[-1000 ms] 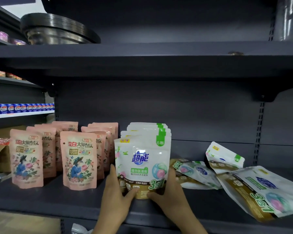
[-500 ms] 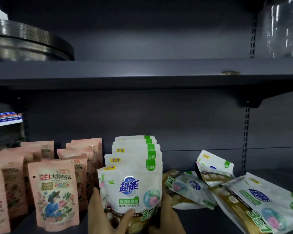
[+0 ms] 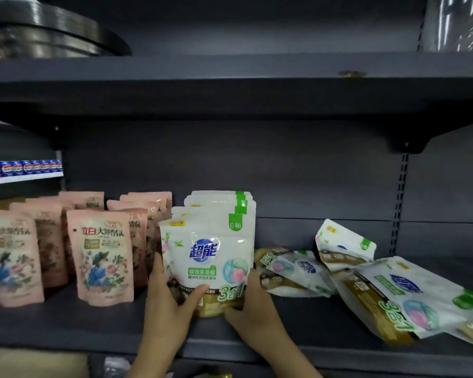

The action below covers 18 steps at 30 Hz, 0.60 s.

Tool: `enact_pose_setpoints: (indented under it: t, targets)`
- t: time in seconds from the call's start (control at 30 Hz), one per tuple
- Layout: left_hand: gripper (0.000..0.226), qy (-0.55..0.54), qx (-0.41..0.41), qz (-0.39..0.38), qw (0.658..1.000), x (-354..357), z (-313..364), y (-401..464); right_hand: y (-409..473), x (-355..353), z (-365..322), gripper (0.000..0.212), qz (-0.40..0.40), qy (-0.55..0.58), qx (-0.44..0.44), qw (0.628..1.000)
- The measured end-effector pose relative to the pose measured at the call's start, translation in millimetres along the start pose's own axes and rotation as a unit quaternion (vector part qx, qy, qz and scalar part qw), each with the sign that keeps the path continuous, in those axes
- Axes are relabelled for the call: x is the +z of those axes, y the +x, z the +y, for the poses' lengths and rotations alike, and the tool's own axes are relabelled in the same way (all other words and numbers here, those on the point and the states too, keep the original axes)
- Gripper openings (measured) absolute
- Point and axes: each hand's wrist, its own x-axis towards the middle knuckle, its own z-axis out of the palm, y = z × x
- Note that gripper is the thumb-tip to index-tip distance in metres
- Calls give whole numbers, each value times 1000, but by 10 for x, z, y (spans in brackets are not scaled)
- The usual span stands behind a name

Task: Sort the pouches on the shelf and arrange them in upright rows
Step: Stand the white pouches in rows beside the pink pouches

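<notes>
My left hand (image 3: 172,298) and right hand (image 3: 253,304) clasp the base of the front white pouch (image 3: 206,257), squaring its upright row. Left of it: pink pouches (image 3: 101,257), standing. Right of it: fallen white pouches (image 3: 388,290), next to be stood behind.

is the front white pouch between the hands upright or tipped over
Upright. The front white pouch stands on its gold base on the shelf, label facing out, with the left hand and right hand gripping its sides.

White-green pouches (image 3: 206,249), pink floral pouches (image 3: 101,257), dark grey shelf (image 3: 66,323).
</notes>
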Motion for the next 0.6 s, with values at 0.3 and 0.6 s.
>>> enact_pose_setpoints:
  t: [0.3, 0.6]
  targets:
    - [91, 53, 45, 41, 997, 10, -6, -36, -18, -32, 12, 59, 4, 32, -17, 999]
    - [22, 175, 314, 62, 931, 757, 984, -155, -40, -792, 46, 42, 59, 5, -6, 998]
